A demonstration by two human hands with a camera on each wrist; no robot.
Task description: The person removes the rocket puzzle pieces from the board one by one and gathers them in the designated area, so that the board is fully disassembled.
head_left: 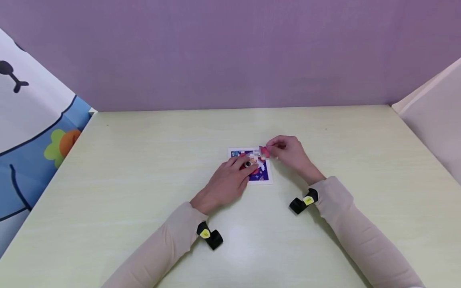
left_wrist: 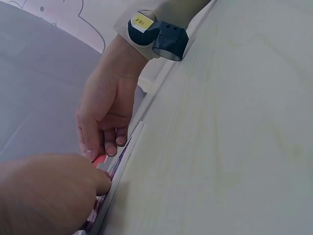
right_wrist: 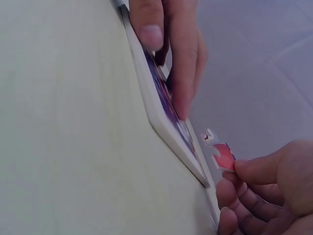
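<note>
A small square jigsaw puzzle with a white frame and a purple space picture lies at the middle of the pale table. My left hand rests on the puzzle, its straight fingers pressing the pieces down. My right hand pinches a red and white puzzle piece just above the puzzle's far right corner. In the head view that puzzle piece shows red between thumb and fingers. The left wrist view shows the right hand at the puzzle's edge.
A purple wall stands behind the table. A cartoon-printed panel borders the left side and a pale panel the right. Black wrist cameras sit on both sleeves.
</note>
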